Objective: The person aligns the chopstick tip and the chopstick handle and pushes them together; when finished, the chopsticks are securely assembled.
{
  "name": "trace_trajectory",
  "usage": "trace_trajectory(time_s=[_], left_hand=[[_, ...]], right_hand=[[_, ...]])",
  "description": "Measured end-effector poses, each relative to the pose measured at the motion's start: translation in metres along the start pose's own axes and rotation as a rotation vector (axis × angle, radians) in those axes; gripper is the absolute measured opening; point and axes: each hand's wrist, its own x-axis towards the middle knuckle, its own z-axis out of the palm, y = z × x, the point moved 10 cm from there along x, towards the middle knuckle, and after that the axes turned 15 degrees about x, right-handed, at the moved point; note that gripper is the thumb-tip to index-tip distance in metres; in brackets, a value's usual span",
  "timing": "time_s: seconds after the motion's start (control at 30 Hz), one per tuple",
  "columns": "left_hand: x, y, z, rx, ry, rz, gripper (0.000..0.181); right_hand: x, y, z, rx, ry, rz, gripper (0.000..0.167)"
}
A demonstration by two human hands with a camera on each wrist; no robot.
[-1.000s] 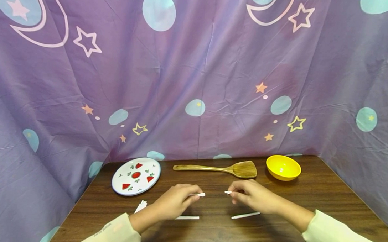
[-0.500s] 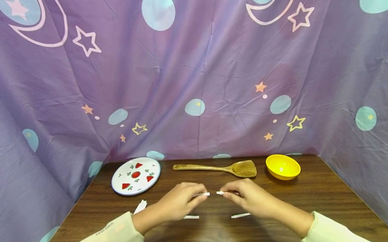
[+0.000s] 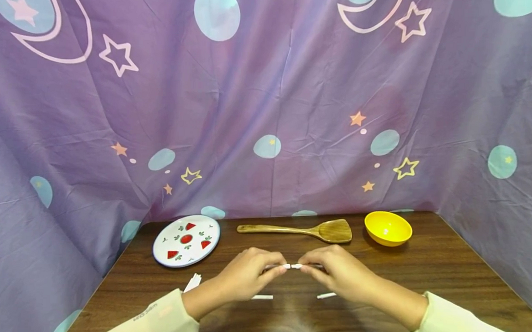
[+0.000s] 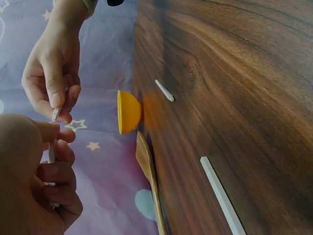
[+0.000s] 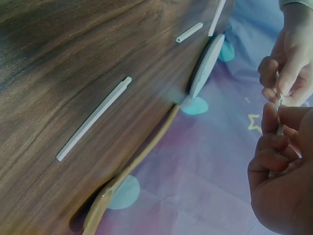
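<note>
Above the middle of the table, my left hand (image 3: pixel 244 276) pinches a slim white stick (image 3: pixel 287 266). Opposite it, my right hand (image 3: pixel 346 274) pinches another white stick (image 3: pixel 295 266), whose end looks narrower. The two ends meet or nearly meet; whether one sits inside the other I cannot tell. Most of both sticks is hidden by fingers. In the left wrist view, the left hand's other fingers (image 4: pixel 61 176) curl round its stick. Under the hands, one loose white stick (image 3: pixel 262 297) lies on the left and a peg-ended stick (image 5: pixel 94 119) on the right.
A white plate with watermelon pictures (image 3: pixel 166 248) lies back left, with several white sticks (image 3: pixel 193 282) in front of it. A wooden spatula (image 3: pixel 281 230) lies along the back, and a yellow bowl (image 3: pixel 388 230) stands back right. A purple curtain (image 3: pixel 232 111) hangs behind the wooden table (image 3: pixel 447 270).
My right hand has moved left and my left hand slightly right, each carrying its white stick. The gap between the stick ends has closed almost fully.
</note>
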Motion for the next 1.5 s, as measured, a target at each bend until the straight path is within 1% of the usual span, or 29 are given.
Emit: trace_trajectory(time_s=[0.23, 0.43, 0.7, 1.0, 1.23, 1.5], left_hand=[[0.001, 0.002, 0.0, 0.019, 0.011, 0.008, 0.024], [0.001, 0.002, 0.0, 0.017, 0.008, 0.007, 0.02], [0.002, 0.004, -0.003, 0.019, 0.03, 0.009, 0.019], [0.003, 0.006, -0.005, 0.061, 0.045, 0.007, 0.018], [0.003, 0.007, -0.006, 0.069, 0.049, 0.002, 0.019], [0.003, 0.01, -0.009, 0.111, 0.087, 0.008, 0.016]], right_hand=[[0.0, -0.002, 0.002, -0.014, 0.004, -0.015, 0.008], [0.0, -0.003, 0.003, -0.039, 0.001, -0.012, 0.008], [0.002, -0.005, 0.003, -0.047, 0.014, -0.002, 0.007], [0.004, -0.009, 0.003, -0.068, 0.039, -0.033, 0.006], [0.004, -0.01, 0.005, -0.08, 0.05, -0.051, 0.005], [0.004, -0.01, 0.005, -0.096, 0.076, -0.045, 0.006]])
